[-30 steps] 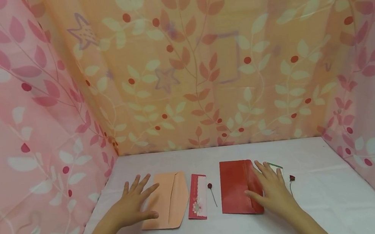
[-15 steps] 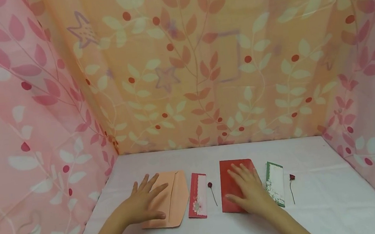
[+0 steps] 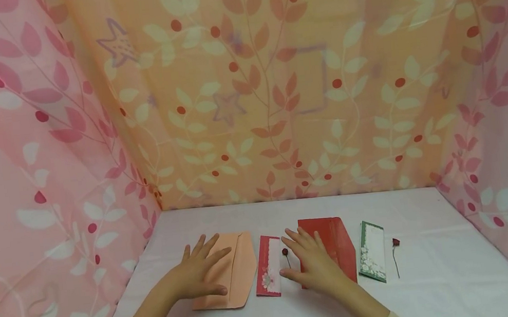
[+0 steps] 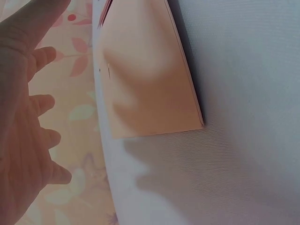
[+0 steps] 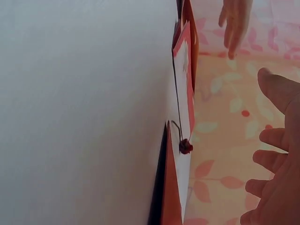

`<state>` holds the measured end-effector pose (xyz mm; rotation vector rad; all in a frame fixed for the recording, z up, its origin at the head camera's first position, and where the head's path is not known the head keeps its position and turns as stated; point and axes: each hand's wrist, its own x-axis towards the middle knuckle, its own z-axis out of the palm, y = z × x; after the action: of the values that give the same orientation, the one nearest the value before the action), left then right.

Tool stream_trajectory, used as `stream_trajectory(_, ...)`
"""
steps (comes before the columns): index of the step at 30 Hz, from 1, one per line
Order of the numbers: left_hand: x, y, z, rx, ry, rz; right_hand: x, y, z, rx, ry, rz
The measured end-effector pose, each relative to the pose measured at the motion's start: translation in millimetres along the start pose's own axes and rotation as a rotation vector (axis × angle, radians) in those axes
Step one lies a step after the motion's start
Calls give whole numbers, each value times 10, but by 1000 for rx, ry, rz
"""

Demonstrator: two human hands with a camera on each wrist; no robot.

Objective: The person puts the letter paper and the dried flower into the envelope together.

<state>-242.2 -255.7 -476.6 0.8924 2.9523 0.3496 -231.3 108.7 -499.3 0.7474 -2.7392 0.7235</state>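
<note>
L hand (image 3: 198, 274): fingers spread flat, lies on left part of peach envelope (image 3: 235, 266), grips nothing.
R hand (image 3: 311, 262): fingers straight & splayed, palm down over left edge of red envelope (image 3: 337, 245); fingertips near small red rose pin (image 3: 285, 253); holds nothing.
Red card (image 3: 267, 265): betw the 2 envelopes, flat on bench (image 3: 432, 263).
Green card (image 3: 371, 250): just right of red envelope.
2nd rose pin (image 3: 395, 243): right of green card.
Backdrop: leaf-print cloth (image 3: 275, 99) on 3 sides.
</note>
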Motion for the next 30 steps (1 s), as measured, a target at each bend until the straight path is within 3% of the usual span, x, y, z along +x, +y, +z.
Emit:
stream_trajectory(21, 149, -38, 0, 22, -80, 35, 307, -305, 452, 37, -78, -97)
stream_trajectory(30, 207, -22, -3, 60, -124, 42, 397, -402, 574, 78, -130, -55)
